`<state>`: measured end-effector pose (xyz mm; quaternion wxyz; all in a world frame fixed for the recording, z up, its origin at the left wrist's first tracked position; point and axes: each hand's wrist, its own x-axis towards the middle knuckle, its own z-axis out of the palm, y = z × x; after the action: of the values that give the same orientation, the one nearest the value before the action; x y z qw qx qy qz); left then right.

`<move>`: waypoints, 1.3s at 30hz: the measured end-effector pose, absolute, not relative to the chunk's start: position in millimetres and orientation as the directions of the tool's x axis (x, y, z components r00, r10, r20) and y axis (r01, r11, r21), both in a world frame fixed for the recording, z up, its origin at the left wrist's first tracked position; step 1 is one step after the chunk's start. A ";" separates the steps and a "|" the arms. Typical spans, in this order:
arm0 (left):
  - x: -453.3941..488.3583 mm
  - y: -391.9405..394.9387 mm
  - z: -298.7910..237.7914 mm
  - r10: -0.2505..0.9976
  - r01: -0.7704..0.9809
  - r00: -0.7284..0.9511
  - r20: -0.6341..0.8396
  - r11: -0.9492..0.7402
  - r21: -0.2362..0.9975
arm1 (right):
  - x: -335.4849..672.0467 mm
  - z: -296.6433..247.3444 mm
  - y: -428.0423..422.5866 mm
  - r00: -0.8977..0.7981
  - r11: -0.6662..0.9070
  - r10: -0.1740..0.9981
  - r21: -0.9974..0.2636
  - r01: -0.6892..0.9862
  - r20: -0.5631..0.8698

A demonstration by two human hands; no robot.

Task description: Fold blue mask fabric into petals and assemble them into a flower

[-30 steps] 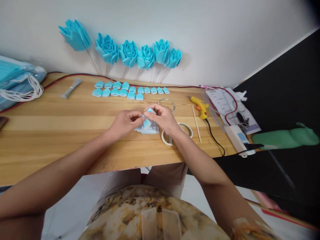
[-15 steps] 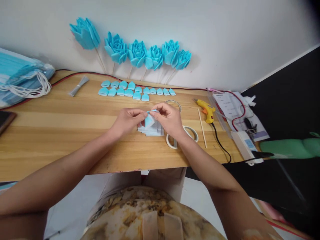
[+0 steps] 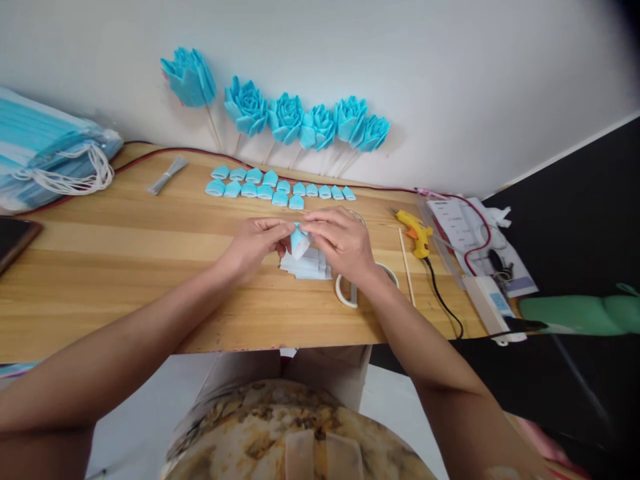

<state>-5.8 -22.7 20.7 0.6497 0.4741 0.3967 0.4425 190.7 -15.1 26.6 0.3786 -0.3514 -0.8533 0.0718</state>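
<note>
Between my two hands is a small folded piece of blue and white fabric [image 3: 301,244]. My left hand [image 3: 257,245] pinches its left side between thumb and fingers. On the other side, the thumb and fingers of my right hand [image 3: 341,241] close on its top edge. Right below lies a stack of white fabric pieces [image 3: 311,265] on the wooden table. A pair of scissors with white handles [image 3: 345,293] is partly covered by my right wrist. Beyond my hands, folded blue petals [image 3: 265,191] lie in rows.
Blue fabric flowers on sticks [image 3: 286,119] lean against the wall. Bagged face masks [image 3: 55,150] and a bundle of thin strips [image 3: 167,175] are at left, with a phone [image 3: 17,241]. At right are a wooden stick [image 3: 407,267], yellow glue gun [image 3: 414,233] and power strip [image 3: 487,300].
My right fingers have shifted over the top of the fabric piece, with the hand now flatter. The left hand keeps its pinch. The whole view has moved slightly.
</note>
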 end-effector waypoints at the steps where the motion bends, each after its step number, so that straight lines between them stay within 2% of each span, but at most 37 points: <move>1: -6.0 -22.5 20.4 0.950 -0.183 0.299 -0.091 0.151 0.971 | 191.2 25.3 -15.2 -0.463 0.742 0.654 -0.390 0.545 0.599; 9: -6.1 -21.7 22.4 0.956 -0.045 0.288 -0.050 0.065 0.997 | 193.9 22.4 -16.7 -0.465 0.738 0.671 -0.461 0.492 0.577; 11: -6.2 -21.9 23.2 0.964 -0.003 0.264 -0.041 0.044 0.999 | 194.9 25.4 -19.4 -0.427 0.681 0.732 -0.562 0.470 0.530; 14: -5.8 -22.9 24.1 0.969 0.069 0.245 -0.027 0.010 0.998 | 196.3 30.1 -24.3 -0.322 0.484 0.869 -0.779 0.399 0.375; 17: -4.9 -25.0 25.4 0.972 0.125 0.235 -0.013 -0.017 0.992 | 195.0 30.0 -27.4 -0.286 0.321 0.930 -0.887 0.333 0.230; 29: -2.7 -26.9 24.4 0.975 0.174 0.209 0.070 -0.108 0.979 | 187.2 20.8 -26.3 -0.333 0.031 0.943 -0.995 0.098 -0.004; 35: -1.8 -28.3 21.7 0.973 0.191 0.179 0.145 -0.178 0.965 | 185.6 24.6 -29.4 -0.331 0.001 0.943 -0.995 0.103 -0.033; 39: -1.6 -27.6 21.0 0.974 0.151 0.193 0.123 -0.153 0.977 | 185.5 19.0 -28.0 -0.295 0.010 0.955 -0.995 0.100 -0.020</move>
<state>-1.6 -27.6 21.0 0.4646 0.6169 0.4557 0.4426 185.5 -28.0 19.0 0.3926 -0.4454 -0.5923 0.5447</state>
